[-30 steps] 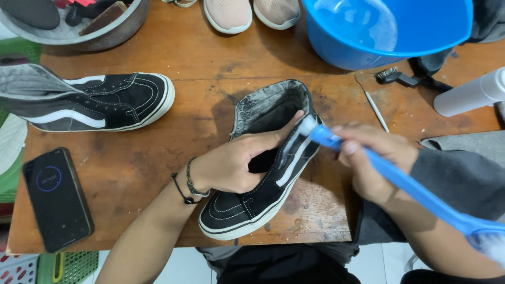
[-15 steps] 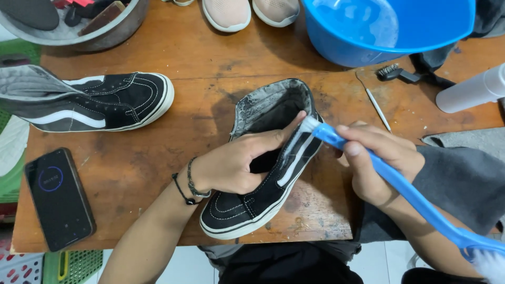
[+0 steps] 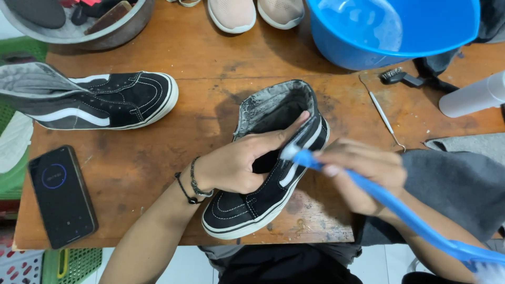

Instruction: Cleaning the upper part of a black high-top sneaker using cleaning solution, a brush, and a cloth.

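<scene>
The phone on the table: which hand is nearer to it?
Left. The left hand grips the black shoe, on the phone's side; the right hand, holding the blue brush, is beyond the shoe.

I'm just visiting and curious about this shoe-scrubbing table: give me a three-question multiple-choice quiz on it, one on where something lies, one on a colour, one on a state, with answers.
1. Where does the phone lie on the wooden table?
A. Beside the blue basin
B. Near the table's left front corner
C. Inside the metal bowl

2. What colour is the long-handled brush in the right hand?
A. Blue
B. Red
C. Yellow

3. How is the black shoe being brushed kept in place?
A. It lies untouched
B. It hangs from a hook
C. The left hand grips it, thumb inside the opening

Answers:
1 B, since the dark phone lies flat below the second black shoe, far from the blue basin.
2 A, since handle and head are blue.
3 C, since the left hand's fingers lie across the shoe's side.
</scene>
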